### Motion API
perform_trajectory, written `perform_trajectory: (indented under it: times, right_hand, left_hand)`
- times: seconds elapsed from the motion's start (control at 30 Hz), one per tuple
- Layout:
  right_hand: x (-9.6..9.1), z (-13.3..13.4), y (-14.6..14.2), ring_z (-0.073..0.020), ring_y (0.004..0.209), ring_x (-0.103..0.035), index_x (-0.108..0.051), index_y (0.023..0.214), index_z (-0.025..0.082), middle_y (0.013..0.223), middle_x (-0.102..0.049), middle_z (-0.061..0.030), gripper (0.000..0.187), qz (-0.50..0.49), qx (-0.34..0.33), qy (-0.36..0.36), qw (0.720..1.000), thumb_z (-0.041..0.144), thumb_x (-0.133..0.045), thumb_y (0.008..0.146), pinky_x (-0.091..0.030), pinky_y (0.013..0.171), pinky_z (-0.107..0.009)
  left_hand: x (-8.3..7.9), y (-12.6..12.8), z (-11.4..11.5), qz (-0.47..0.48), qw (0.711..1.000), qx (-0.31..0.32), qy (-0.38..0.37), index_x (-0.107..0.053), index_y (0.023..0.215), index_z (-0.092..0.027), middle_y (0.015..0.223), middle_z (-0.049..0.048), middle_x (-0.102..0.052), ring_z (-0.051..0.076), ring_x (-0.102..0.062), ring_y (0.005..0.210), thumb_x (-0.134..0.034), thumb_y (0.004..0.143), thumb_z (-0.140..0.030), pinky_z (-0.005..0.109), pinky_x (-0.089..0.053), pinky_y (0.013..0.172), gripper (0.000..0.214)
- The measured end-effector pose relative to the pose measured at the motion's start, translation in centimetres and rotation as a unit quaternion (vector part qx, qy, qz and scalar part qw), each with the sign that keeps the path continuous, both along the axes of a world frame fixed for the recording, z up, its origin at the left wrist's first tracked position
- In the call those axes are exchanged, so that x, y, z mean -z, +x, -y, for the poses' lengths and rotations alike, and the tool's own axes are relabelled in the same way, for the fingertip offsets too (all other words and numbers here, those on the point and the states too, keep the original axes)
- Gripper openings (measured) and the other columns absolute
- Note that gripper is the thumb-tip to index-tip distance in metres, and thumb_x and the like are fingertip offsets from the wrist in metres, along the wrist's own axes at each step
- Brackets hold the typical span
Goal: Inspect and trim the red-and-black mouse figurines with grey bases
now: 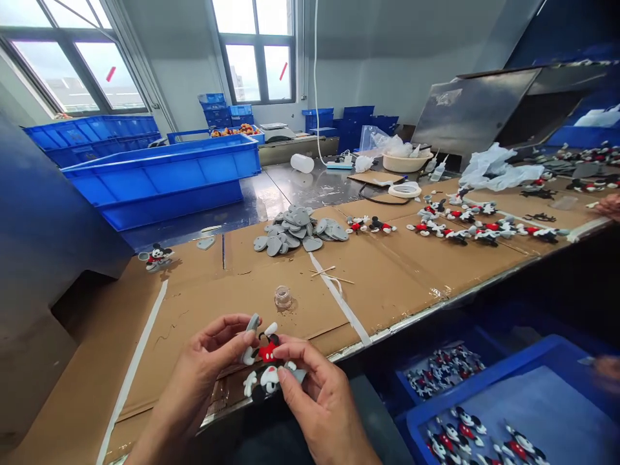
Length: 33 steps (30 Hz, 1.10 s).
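Hands low at centre of frame, at the near edge of the cardboard-covered bench [203, 303]. We note the left hand [206, 358] with thumb and forefinger pinched on a grey backing piece [252, 323] and the upper edge of a mouse figure [264, 361], red, black and white. Right hand [314, 394] has its fingers curled and pressed onto the lower part of the same figure, thumb on top.

Step in hand, as we judge it: mating the grey backing to the figure's rear face. Next move would call for lining up the outlines and a firm, even press, with care that the parts do not slip askew.

Nearby: small clear cap or pot [283, 297] just above the hands; pile of grey backings [300, 229] at mid-frame; row of finished figures [465, 226] to the right; blue tray with more figures [484, 433] at lower right; one lone figure [155, 256] at left.

Hard to make out: the contact face between backing and figure is hidden by fingers, so alignment cannot be told. Contents of the clear pot unclear. Another person's hand [609, 206] is cut off at the right edge.
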State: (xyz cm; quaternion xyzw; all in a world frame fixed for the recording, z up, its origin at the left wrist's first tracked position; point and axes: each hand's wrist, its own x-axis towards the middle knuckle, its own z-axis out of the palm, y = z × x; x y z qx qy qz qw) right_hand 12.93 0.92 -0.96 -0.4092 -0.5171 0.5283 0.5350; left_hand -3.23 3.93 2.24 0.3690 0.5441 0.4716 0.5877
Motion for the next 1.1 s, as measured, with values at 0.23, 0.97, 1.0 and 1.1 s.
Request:
perform_trajectory:
  times: [0.23,0.97,1.0,1.1]
  right_hand:
    - [3.3,-0.2,-2.8,-0.025,0.122,-0.059,-0.064,0.124,0.024,0.134,-0.059,-0.0088,0.047,-0.026,0.039,0.062,0.997,0.01,-0.056,0.08,-0.055,0.099,-0.034]
    - [1.8,-2.2,-3.0,-0.022,0.105,-0.065,-0.064,0.084,0.018,0.112,-0.068,-0.0078,0.013,-0.075,0.045,-0.053,0.995,0.008,-0.06,0.076,-0.052,0.091,-0.032]
    - [2.0,-2.2,-3.2,-0.0218,0.101,-0.066,-0.061,0.083,0.018,0.108,-0.068,-0.0078,0.011,-0.082,0.054,-0.064,0.993,0.01,-0.061,0.076,-0.052,0.09,-0.033]
    - [2.2,-2.3,-3.5,-0.0207,0.086,-0.067,-0.051,0.085,0.02,0.098,-0.068,-0.0072,0.012,-0.103,0.062,-0.095,0.988,0.018,-0.061,0.079,-0.054,0.083,-0.035]
  left_hand:
    - [0.8,-1.2,-3.5,-0.039,0.999,0.026,-0.017,-0.072,0.095,-0.015,0.083,0.0093,-0.074,0.015,-0.065,0.066,-0.088,0.063,-0.039,0.019,-0.051,0.059,0.044]
    - [1.0,-0.8,-2.2,-0.017,0.998,-0.033,-0.04,-0.074,0.106,-0.016,0.106,0.0125,-0.074,0.021,-0.071,0.091,-0.086,0.066,-0.042,0.017,-0.057,0.075,0.049]
    - [1.1,-0.5,-2.1,-0.013,0.998,-0.047,-0.037,-0.074,0.106,-0.016,0.106,0.0123,-0.074,0.022,-0.071,0.091,-0.086,0.065,-0.042,0.017,-0.058,0.076,0.05]
    - [1.3,0.2,-1.5,-0.019,0.996,-0.081,-0.02,-0.074,0.105,-0.017,0.115,0.0109,-0.072,0.025,-0.067,0.106,-0.088,0.062,-0.042,0.017,-0.057,0.082,0.051]
